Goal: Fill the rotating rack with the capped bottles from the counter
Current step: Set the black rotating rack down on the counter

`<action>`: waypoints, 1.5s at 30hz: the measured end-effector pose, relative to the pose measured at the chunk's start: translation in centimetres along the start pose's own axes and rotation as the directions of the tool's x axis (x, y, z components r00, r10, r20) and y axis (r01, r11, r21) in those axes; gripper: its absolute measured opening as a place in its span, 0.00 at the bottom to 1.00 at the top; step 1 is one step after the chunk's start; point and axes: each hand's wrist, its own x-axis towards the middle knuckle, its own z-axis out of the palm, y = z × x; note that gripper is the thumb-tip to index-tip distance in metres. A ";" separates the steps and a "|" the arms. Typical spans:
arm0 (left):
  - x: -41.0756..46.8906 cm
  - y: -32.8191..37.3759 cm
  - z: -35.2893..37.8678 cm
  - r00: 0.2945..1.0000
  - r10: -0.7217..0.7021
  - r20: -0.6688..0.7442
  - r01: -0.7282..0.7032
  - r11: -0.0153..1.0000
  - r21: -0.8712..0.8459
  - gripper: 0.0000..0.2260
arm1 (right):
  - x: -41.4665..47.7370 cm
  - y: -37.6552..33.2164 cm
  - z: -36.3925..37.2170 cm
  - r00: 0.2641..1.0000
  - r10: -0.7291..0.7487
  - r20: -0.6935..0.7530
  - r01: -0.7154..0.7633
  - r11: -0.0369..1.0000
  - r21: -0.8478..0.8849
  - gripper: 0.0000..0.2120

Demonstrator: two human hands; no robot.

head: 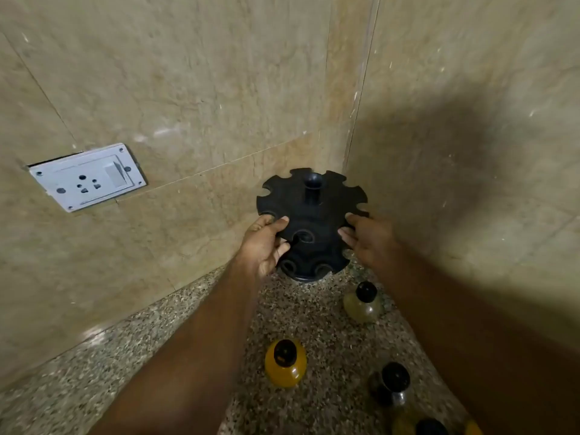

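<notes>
- Gripping the black rotating rack point(312, 215) from both sides, the person is keeping it steady in the far corner of the bench point(194, 312), where the two walls are meeting.
- The left hand point(266, 243) is closing on the left rim of the top disc, thumb above and fingers below; the right hand point(367, 238) is pressing on the right rim, fingers lying on top.
- I judge that both hands are steadying or turning the rack so that an empty notch is facing the person.
- All notches are looking empty.
- The capped bottles are standing behind the hands, nearer the person: a pale bottle point(362, 304) near the rack, a yellow bottle point(285, 362), a dark bottle point(392, 386).
</notes>
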 end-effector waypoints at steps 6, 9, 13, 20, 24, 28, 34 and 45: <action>-2.7 1.7 3.5 0.998 0.022 0.051 -0.024 0.999 0.044 0.06 | -4.0 -3.1 -2.0 0.999 -0.027 -0.030 0.028 0.999 0.029 0.09; -5.0 2.7 6.0 0.993 0.035 0.111 -0.044 0.996 0.076 0.04 | -7.3 -5.5 -3.5 0.997 -0.061 -0.047 0.064 0.995 0.071 0.02; -9.5 3.4 9.7 0.982 0.057 0.183 -0.076 0.992 0.097 0.04 | -13.3 -8.1 -6.3 0.983 -0.168 -0.070 0.175 0.979 0.106 0.09; -19.6 0.3 15.5 0.950 0.060 0.306 -0.106 0.985 0.137 0.06 | -24.2 -9.5 -15.2 0.938 -0.313 -0.149 0.337 0.926 0.172 0.13; -26.0 -4.2 17.9 0.931 0.012 0.364 -0.080 0.982 0.172 0.06 | -30.5 -8.0 -21.5 0.915 -0.332 -0.229 0.377 0.906 0.190 0.11; -31.3 -9.6 19.3 0.893 -0.072 0.444 -0.021 0.979 0.201 0.02 | -36.0 -4.8 -27.8 0.894 -0.310 -0.324 0.385 0.901 0.200 0.14; -36.7 -18.5 20.2 0.832 -0.260 0.490 0.117 0.945 0.304 0.04 | -43.2 1.2 -35.5 0.830 -0.265 -0.490 0.406 0.890 0.206 0.13; -40.4 -27.8 19.2 0.752 -0.479 0.453 0.222 0.831 0.510 0.12 | -47.5 10.8 -41.6 0.733 -0.147 -0.664 0.441 0.846 0.299 0.16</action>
